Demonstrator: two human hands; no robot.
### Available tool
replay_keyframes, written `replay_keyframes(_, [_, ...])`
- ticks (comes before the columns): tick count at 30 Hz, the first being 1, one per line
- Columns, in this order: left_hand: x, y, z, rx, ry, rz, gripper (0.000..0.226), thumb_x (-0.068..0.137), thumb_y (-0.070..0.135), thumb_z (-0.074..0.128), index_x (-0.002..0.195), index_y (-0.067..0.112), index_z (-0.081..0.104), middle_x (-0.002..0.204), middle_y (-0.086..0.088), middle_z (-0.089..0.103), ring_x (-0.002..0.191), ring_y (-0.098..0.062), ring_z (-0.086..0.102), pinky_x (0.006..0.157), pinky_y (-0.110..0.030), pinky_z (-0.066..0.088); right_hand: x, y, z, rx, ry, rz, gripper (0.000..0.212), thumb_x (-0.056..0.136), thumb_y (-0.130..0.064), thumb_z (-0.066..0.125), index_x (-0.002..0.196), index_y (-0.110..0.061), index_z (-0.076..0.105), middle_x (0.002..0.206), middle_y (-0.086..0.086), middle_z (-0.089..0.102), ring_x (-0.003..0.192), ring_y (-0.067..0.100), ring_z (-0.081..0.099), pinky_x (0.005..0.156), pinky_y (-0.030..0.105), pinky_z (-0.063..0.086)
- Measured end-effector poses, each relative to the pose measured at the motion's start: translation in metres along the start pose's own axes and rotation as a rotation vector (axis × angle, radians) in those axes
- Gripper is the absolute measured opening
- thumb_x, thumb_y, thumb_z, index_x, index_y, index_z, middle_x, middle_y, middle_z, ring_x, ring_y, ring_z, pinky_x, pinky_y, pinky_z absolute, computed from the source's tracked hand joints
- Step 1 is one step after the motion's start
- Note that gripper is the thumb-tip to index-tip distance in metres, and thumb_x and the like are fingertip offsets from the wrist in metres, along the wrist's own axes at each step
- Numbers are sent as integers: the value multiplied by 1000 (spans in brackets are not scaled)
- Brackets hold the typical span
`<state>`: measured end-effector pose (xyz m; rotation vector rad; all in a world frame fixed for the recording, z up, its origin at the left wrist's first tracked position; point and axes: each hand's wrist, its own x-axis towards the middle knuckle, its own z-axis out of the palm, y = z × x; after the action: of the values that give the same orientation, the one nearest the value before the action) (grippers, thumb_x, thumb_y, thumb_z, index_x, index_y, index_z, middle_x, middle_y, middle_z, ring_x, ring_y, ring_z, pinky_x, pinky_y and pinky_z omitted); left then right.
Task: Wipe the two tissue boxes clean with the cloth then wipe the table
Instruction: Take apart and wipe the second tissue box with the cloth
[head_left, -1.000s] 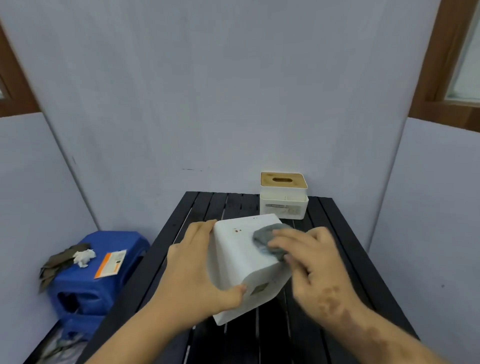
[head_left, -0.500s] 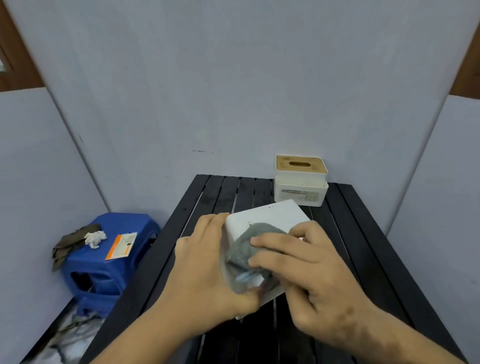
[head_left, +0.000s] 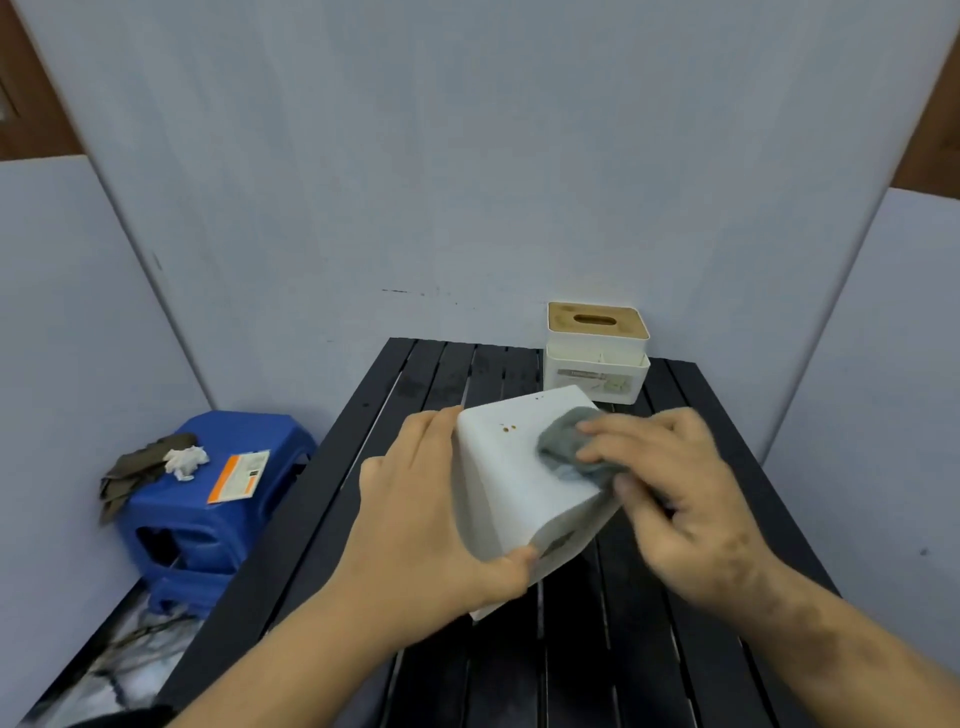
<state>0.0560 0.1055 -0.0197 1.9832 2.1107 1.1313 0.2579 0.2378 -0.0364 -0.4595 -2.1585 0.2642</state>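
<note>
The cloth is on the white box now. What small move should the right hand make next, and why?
Probably slide the grey cloth leftward across the upper face of the white tissue box to the small brown spots. They lie apart from the cloth, not yet wiped. The right hand presses the cloth, and the left hand grips the tilted box, so it should stay steady.

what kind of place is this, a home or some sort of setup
Probably a makeshift recording booth, not a lived-in room: plain grey partition panels enclose a black slatted table, with a blue plastic stool beside it.
</note>
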Motion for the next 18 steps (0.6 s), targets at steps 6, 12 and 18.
replay_keyframes(6, [2, -2, -1, -23, -1, -36, 85, 51, 69, 69, 118, 61, 18, 125, 37, 29, 117, 23, 23, 92, -33, 40, 0, -33, 10, -17, 9, -62, 42, 79, 5, 57, 106, -22, 74, 128, -17, 64, 97, 21, 49, 85, 31, 42])
replay_keyframes(12, [3, -5, -2, -27, -38, -85, 92, 50, 71, 70, 127, 54, 23, 120, 34, 30, 117, 25, 19, 95, -35, 40, -2, 13, -4, 6, 43, 94, 45, 80, 3, 58, 109, -29, 69, 124, -17, 65, 100, 17, 50, 87, 34, 45])
replay_keyframes(18, [2, -4, -1, -44, -34, -44, 90, 50, 65, 75, 124, 55, 23, 126, 34, 32, 119, 19, 27, 96, -36, 40, 2, -36, 9, -88, 29, -7, 44, 76, 4, 60, 107, -24, 73, 125, -24, 62, 89, 18, 45, 79, 28, 42])
